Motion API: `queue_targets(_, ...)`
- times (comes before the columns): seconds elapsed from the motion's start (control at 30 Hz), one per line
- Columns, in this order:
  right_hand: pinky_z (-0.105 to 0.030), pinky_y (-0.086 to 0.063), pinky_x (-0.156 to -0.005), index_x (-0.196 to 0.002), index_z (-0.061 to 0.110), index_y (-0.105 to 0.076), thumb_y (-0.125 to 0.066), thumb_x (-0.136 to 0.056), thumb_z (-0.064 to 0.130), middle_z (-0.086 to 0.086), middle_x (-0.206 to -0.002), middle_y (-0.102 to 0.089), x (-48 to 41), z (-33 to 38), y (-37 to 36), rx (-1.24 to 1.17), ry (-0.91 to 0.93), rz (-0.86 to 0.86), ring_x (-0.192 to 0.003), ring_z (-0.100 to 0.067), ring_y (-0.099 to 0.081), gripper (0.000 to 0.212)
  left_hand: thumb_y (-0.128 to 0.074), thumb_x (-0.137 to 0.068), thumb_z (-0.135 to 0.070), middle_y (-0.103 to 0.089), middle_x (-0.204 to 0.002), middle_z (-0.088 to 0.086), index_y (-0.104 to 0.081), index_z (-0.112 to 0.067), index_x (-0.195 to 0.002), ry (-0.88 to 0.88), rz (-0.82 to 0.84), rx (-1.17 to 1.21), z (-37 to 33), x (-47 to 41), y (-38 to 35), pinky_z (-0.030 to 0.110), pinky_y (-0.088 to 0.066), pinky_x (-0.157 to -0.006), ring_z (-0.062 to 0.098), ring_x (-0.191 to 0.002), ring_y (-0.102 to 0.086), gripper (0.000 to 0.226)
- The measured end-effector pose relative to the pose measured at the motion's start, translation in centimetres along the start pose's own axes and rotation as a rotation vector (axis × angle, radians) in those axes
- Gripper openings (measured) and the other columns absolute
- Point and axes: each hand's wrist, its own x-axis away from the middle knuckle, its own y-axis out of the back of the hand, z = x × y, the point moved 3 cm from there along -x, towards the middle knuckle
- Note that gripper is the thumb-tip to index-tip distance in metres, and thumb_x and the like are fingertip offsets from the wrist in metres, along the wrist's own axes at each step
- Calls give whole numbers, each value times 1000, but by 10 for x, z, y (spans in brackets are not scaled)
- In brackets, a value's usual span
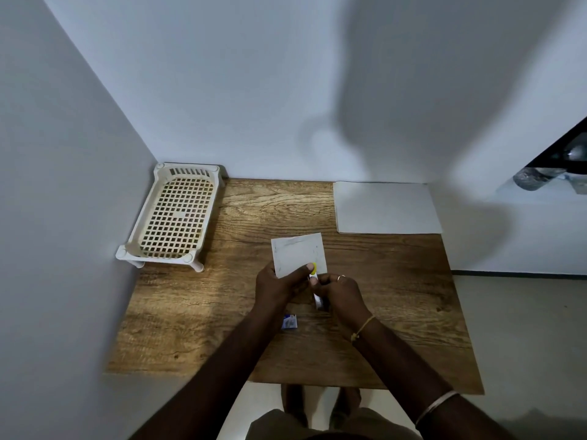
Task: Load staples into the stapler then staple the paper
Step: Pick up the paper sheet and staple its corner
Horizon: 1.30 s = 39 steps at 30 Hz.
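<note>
My left hand [279, 285] pinches the near edge of a small white folded paper [297, 254], thumb on top, holding it over the middle of the wooden table [190, 312]. My right hand [341, 292] grips a small white stapler with a yellow tip [313, 268]. That tip sits at the paper's lower right corner, and the stapler body is mostly hidden by my fingers. A small blue and white staple box [289, 322] lies on the table just below my left wrist.
A cream plastic mesh tray [173, 217] stands at the table's back left corner against the wall. A stack of white sheets [386, 208] lies at the back right. Walls close the left and far sides; the floor shows to the right.
</note>
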Motion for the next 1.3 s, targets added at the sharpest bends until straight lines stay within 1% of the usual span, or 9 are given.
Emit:
queue_targets(0.17, -49, -60, -87, -85, 13, -81, -79, -83, 21, -8, -88, -79, -3, -7, 1, 46, -1, -27, -93, -28, -75, 8, -92, -71, -19, -80, -105, 4, -71, -18, -118, -17, -3, -53, 4, 1, 0, 37, -64, -74, 23, -95, -78, 51)
queue_targets(0.4, -48, -61, -83, -74, 22, -81, -79, -83, 24, -2, -83, -79, 1, -13, -1, 108, -25, -66, -87, -23, -75, 9, -93, -70, -19, -80, -104, 2, -70, -20, -116, -5, -15, -87, 10, 2, 2, 38, -64, -71, 22, -94, -78, 52)
queue_targets(0.47, -38, -61, -81, -71, 26, -79, -78, -85, 25, 1, -81, -79, 0, -12, 0, 154, 6, -66, -87, -20, -75, 14, -93, -69, -16, -79, -105, 4, -70, -17, -119, -2, -28, -81, 11, 1, 3, 42, -64, -75, 24, -95, -78, 54)
queue_targets(0.57, -10, -51, -67, -83, 22, -81, -74, -89, 27, 11, -78, -75, 3, -7, 0, 285, 89, -52, -86, -9, -71, 11, -94, -69, -16, -79, -107, 6, -68, -15, -121, 3, -33, -71, 12, 1, 3, 44, -64, -77, 25, -96, -77, 59)
queue_targets(0.73, -33, -59, -83, -94, 11, -81, -73, -90, 23, -5, -94, -79, 5, -5, 0, 245, 77, -68, -91, -15, -72, 15, -94, -68, -16, -78, -109, 7, -67, -15, -123, 5, -51, -77, 11, 1, 3, 46, -65, -76, 25, -96, -77, 62)
queue_targets(0.93, -15, -53, -64, -93, 15, -81, -76, -87, 23, 7, -83, -76, 4, -6, 1, 166, 41, -92, -81, -2, -69, 11, -94, -67, -16, -78, -109, 6, -66, -16, -124, -10, -52, -74, 11, 0, 3, 44, -65, -75, 24, -96, -77, 63)
queue_targets(1.1, -32, -60, -79, -86, 19, -76, -66, -89, 11, -7, -97, -76, 3, -9, 1, 142, -115, -33, -86, -19, -71, 13, -95, -67, -17, -77, -111, 6, -65, -16, -124, -14, -60, -85, 12, 0, 3, 48, -64, -78, 24, -97, -77, 64)
queue_targets(1.2, -37, -61, -82, -88, 18, -75, -64, -87, 8, -6, -92, -75, 2, -11, 2, 101, -153, -28, -82, -20, -70, 15, -95, -67, -17, -77, -110, 5, -65, -17, -123, -12, -74, -81, 14, 0, 3, 47, -64, -78, 23, -97, -77, 64)
queue_targets(1.3, -30, -62, -70, -81, 21, -77, -70, -86, 10, 3, -79, -76, 7, -8, 1, 83, -97, -48, -77, -12, -73, 14, -95, -66, -19, -77, -110, 4, -65, -19, -124, 4, -70, -72, 14, 0, 4, 46, -65, -78, 22, -97, -77, 66)
